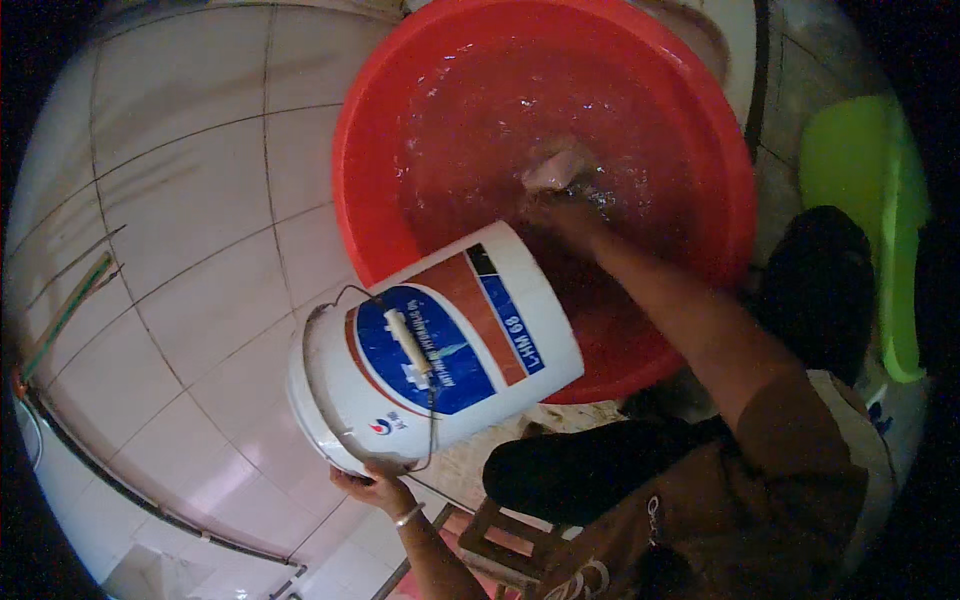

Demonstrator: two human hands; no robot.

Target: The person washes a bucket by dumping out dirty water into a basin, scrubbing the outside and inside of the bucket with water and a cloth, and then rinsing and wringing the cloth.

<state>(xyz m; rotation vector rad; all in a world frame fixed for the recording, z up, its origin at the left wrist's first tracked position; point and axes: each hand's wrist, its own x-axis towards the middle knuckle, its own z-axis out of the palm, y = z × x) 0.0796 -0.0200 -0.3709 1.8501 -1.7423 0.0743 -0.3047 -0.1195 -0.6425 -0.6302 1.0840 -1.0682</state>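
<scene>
A white plastic bucket (465,390) with a blue and orange label lies tilted on its side over the near left rim of a large red basin (372,215). My left hand (375,490) is closed on the bucket's rim at its lower left end, beside the wire handle (408,340) with its pale grip. Inside the basin is water with glints and ripples. My right arm reaches over into it, and my right hand (570,222) is at a pale, wet, cloth-like piece (556,172). Its fingers are mostly hidden in shadow and water, but they appear closed on the piece.
Pale tiles (200,230) cover the wall at left, where a green cable end (95,280) and a dark pipe (150,500) show. A light green plastic tub (895,240) stands at far right. Below the bucket is a wooden stool (500,540), close to my dark-clothed leg (590,470).
</scene>
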